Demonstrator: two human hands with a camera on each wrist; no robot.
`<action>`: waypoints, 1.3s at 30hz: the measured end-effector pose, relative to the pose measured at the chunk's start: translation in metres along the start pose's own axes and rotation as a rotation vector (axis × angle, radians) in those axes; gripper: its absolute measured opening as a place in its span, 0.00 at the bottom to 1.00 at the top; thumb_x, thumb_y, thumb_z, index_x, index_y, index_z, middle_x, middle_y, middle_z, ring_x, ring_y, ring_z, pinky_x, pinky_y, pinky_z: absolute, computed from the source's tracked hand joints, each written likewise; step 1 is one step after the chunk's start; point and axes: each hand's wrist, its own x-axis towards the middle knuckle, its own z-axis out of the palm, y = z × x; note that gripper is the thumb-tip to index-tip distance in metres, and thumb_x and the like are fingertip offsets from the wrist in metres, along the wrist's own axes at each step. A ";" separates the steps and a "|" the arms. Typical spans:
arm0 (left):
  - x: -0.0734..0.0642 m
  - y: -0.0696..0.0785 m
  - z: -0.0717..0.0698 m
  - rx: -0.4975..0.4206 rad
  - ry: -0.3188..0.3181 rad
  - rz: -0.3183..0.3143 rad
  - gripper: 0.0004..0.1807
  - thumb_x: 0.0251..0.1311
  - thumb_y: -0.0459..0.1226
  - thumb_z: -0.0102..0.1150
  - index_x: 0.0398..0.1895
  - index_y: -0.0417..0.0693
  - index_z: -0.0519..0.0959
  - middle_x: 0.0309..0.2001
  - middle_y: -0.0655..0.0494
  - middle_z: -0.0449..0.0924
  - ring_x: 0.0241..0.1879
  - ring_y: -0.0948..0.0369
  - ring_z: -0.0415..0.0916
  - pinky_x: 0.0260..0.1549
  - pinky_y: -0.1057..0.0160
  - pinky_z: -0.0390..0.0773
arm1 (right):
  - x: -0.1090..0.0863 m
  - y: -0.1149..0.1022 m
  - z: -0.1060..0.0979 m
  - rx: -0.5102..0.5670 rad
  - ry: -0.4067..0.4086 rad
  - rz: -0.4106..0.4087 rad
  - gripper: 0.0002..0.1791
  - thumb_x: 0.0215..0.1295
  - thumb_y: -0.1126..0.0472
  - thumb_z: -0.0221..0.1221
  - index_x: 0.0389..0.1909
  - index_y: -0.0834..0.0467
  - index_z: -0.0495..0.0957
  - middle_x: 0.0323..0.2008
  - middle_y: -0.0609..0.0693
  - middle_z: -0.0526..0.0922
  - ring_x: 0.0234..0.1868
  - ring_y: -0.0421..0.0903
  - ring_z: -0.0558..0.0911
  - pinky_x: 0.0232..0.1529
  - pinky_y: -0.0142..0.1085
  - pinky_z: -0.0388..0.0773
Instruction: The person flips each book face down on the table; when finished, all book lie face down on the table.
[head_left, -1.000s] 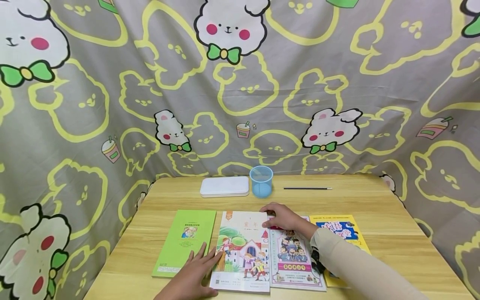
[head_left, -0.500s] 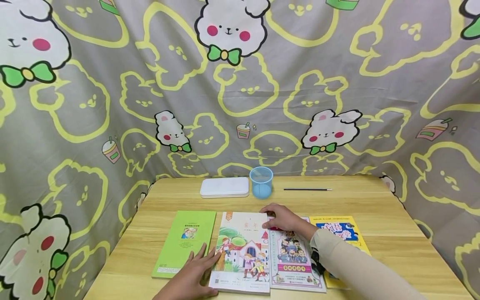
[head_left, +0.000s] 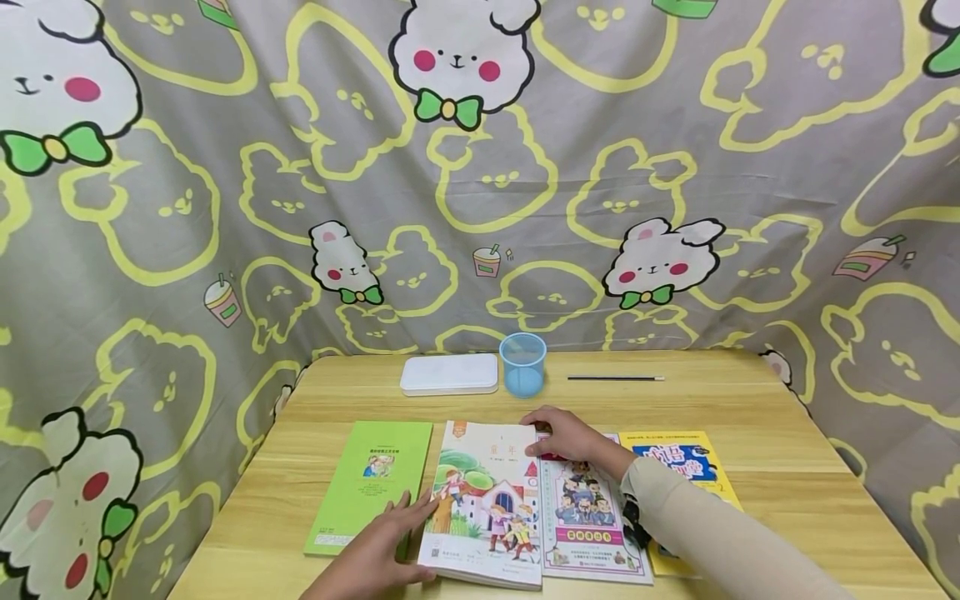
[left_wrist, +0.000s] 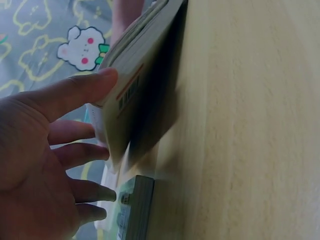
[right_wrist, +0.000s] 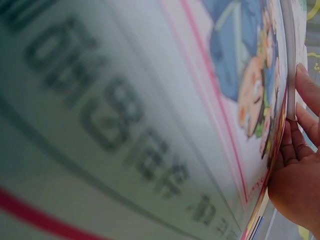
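A white illustrated book (head_left: 486,500) lies in the middle of the row, its near end slightly raised. In the left wrist view its barcoded back cover (left_wrist: 125,107) stands off the table. My left hand (head_left: 381,542) is at its near left corner; the thumb touches the book and the other fingers are spread, fairly straight. My right hand (head_left: 570,435) pinches the book's far right edge, its thumb and fingers at that edge in the right wrist view (right_wrist: 302,150). A green book (head_left: 372,483) lies left of it, partly behind my left hand.
To the right lie a pink-bordered book (head_left: 588,525), partly beneath my right forearm, and a yellow book (head_left: 708,462). Along the back of the wooden table (head_left: 720,392) are a white case (head_left: 448,374), a blue cup (head_left: 522,367) and a dark pencil (head_left: 615,378). A patterned curtain (head_left: 480,308) surrounds the table.
The white book's near end has risen and shifted slightly to the right. My left hand has drawn back a little to the left. The right hand stays at the same edge.
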 end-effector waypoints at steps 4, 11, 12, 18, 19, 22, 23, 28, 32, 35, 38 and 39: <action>0.000 0.000 -0.002 -0.043 0.004 0.016 0.52 0.52 0.54 0.76 0.79 0.48 0.64 0.79 0.43 0.58 0.75 0.30 0.53 0.67 0.24 0.54 | 0.000 0.000 0.000 0.001 0.002 0.010 0.26 0.63 0.56 0.72 0.61 0.57 0.80 0.53 0.50 0.79 0.51 0.46 0.77 0.54 0.45 0.77; 0.002 0.003 -0.003 -0.234 0.026 -0.002 0.52 0.52 0.50 0.78 0.79 0.47 0.63 0.79 0.43 0.56 0.75 0.38 0.59 0.69 0.39 0.63 | 0.000 0.000 0.001 0.010 0.004 0.012 0.26 0.64 0.57 0.72 0.61 0.57 0.80 0.53 0.50 0.79 0.50 0.46 0.78 0.54 0.45 0.77; 0.002 0.004 -0.003 -0.276 0.031 -0.005 0.52 0.52 0.48 0.78 0.79 0.45 0.63 0.79 0.41 0.56 0.75 0.38 0.59 0.69 0.41 0.63 | -0.001 0.000 0.001 0.012 0.005 0.015 0.26 0.63 0.56 0.72 0.61 0.57 0.80 0.53 0.50 0.79 0.50 0.45 0.78 0.53 0.45 0.77; 0.004 0.007 -0.001 -0.471 0.045 0.024 0.53 0.53 0.38 0.78 0.78 0.34 0.58 0.79 0.35 0.51 0.74 0.37 0.59 0.68 0.52 0.67 | -0.001 0.000 0.001 0.008 0.010 0.018 0.26 0.63 0.56 0.72 0.61 0.57 0.80 0.52 0.49 0.79 0.49 0.45 0.77 0.52 0.45 0.77; 0.004 0.008 -0.001 -0.484 0.048 0.030 0.53 0.53 0.37 0.78 0.78 0.33 0.57 0.79 0.34 0.51 0.74 0.37 0.59 0.68 0.52 0.67 | -0.001 0.000 0.001 0.007 0.011 0.018 0.26 0.64 0.56 0.72 0.61 0.57 0.80 0.52 0.49 0.79 0.49 0.45 0.77 0.52 0.45 0.77; 0.003 0.010 0.000 -0.523 0.060 0.035 0.54 0.52 0.36 0.78 0.79 0.32 0.55 0.79 0.34 0.48 0.75 0.37 0.58 0.68 0.54 0.66 | -0.002 -0.001 0.001 0.005 0.011 0.021 0.26 0.64 0.56 0.72 0.61 0.57 0.80 0.52 0.49 0.79 0.49 0.45 0.77 0.52 0.44 0.77; 0.003 0.010 0.000 -0.540 0.065 0.031 0.55 0.52 0.36 0.78 0.79 0.32 0.54 0.79 0.34 0.48 0.75 0.37 0.58 0.68 0.55 0.66 | -0.002 -0.001 0.001 0.004 0.011 0.020 0.26 0.64 0.56 0.72 0.61 0.57 0.80 0.52 0.49 0.79 0.49 0.45 0.77 0.52 0.44 0.77; 0.004 0.013 0.001 -0.675 0.098 0.023 0.55 0.54 0.34 0.77 0.79 0.29 0.52 0.79 0.34 0.47 0.76 0.39 0.54 0.66 0.64 0.68 | -0.002 -0.002 0.000 0.005 0.006 0.014 0.25 0.64 0.56 0.72 0.61 0.56 0.80 0.53 0.49 0.79 0.50 0.46 0.77 0.52 0.44 0.77; 0.004 0.016 0.003 -0.776 0.121 0.047 0.52 0.56 0.32 0.75 0.77 0.26 0.53 0.78 0.31 0.48 0.75 0.37 0.52 0.63 0.67 0.72 | -0.002 -0.001 0.000 -0.004 0.001 0.016 0.25 0.64 0.55 0.72 0.60 0.55 0.80 0.52 0.49 0.79 0.50 0.45 0.77 0.51 0.42 0.77; 0.004 0.018 0.005 -0.865 0.108 0.082 0.50 0.58 0.28 0.72 0.78 0.27 0.51 0.79 0.30 0.44 0.75 0.40 0.57 0.62 0.64 0.74 | -0.002 -0.002 -0.001 -0.002 0.000 0.013 0.25 0.64 0.54 0.72 0.60 0.55 0.80 0.52 0.49 0.79 0.50 0.45 0.78 0.52 0.43 0.77; 0.005 0.018 0.008 -0.968 0.086 0.111 0.49 0.61 0.25 0.68 0.79 0.28 0.47 0.80 0.31 0.36 0.72 0.48 0.67 0.61 0.61 0.77 | -0.003 -0.003 -0.001 0.007 0.001 0.007 0.24 0.64 0.55 0.72 0.59 0.56 0.80 0.52 0.49 0.79 0.50 0.46 0.78 0.53 0.44 0.77; 0.005 0.019 0.009 -1.006 0.079 0.114 0.50 0.61 0.23 0.67 0.80 0.28 0.46 0.81 0.32 0.34 0.71 0.51 0.69 0.60 0.60 0.77 | -0.003 -0.003 -0.001 0.010 0.002 0.009 0.24 0.64 0.55 0.72 0.59 0.56 0.80 0.52 0.49 0.79 0.50 0.46 0.78 0.53 0.45 0.77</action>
